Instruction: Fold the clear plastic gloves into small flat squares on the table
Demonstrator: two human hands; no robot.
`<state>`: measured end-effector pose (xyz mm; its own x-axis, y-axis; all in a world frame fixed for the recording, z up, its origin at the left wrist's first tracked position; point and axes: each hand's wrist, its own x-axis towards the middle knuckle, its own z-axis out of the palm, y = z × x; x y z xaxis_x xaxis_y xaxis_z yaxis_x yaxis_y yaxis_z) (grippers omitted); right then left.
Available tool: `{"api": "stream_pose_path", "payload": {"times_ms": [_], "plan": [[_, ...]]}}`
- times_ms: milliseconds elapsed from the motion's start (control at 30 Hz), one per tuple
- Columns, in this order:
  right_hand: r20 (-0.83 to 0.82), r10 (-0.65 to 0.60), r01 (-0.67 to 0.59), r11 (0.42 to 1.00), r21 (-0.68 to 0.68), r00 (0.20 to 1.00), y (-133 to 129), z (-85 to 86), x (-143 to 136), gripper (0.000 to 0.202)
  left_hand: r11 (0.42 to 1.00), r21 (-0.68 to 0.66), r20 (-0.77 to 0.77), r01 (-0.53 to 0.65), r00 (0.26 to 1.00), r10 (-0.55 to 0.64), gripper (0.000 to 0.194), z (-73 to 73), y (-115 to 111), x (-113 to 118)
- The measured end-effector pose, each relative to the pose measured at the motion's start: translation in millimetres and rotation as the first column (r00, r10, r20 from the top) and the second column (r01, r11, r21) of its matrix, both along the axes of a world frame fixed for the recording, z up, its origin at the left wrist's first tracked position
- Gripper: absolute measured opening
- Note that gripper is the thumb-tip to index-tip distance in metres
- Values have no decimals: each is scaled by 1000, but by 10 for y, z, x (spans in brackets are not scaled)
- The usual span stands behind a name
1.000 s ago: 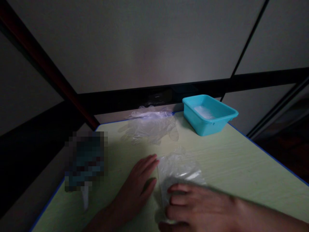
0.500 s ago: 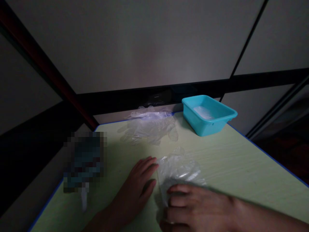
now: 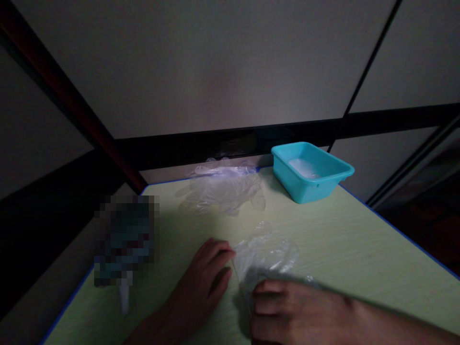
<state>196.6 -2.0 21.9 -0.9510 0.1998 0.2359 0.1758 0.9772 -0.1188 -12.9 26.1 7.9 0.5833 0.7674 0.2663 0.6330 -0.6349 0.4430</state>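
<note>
A clear disposable plastic glove (image 3: pixel 266 254) lies on the table between my hands, thin and wrinkled. My left hand (image 3: pixel 204 278) rests at its left edge, fingers stretched out, thumb apart, fingertips touching the film. Over the near part of the glove, my right hand (image 3: pixel 287 309) is closed, its fingers curled down onto the plastic; the fingertips and the film beneath are hidden. Farther back lies a loose heap of similar clear gloves (image 3: pixel 226 189).
A turquoise plastic basket (image 3: pixel 305 189) with something clear or whitish inside stands at the back right. On the left is a pixelated dark item (image 3: pixel 125 239) with a white handle-like end. The pale table (image 3: pixel 359 249) has a blue edge and meets a cabinet panel (image 3: pixel 223 72).
My right hand has shifted slightly right, its fingers curling tighter, and the glove under it has turned and spread slightly. My left fingertips have drawn together a little; other things stay put.
</note>
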Motion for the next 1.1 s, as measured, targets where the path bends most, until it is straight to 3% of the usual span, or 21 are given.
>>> {"api": "stream_pose_path", "payload": {"times_ms": [267, 800, 1100], "plan": [[23, -11, 10, 1000, 30, 1000, 13, 110, -33, 23, 1000, -6, 10, 10, 1000, -10, 31, 40, 4, 16], [3, -13, 13, 999, 35, 1000, 1, 99, -42, 21, 1000, -15, -14, 19, 1000, -19, 32, 91, -2, 27], [12, -18, 18, 999, 30, 1000, -5, 96, -29, 20, 999, -18, -17, 34, 999, -34, 31, 48, 2, 15]]}}
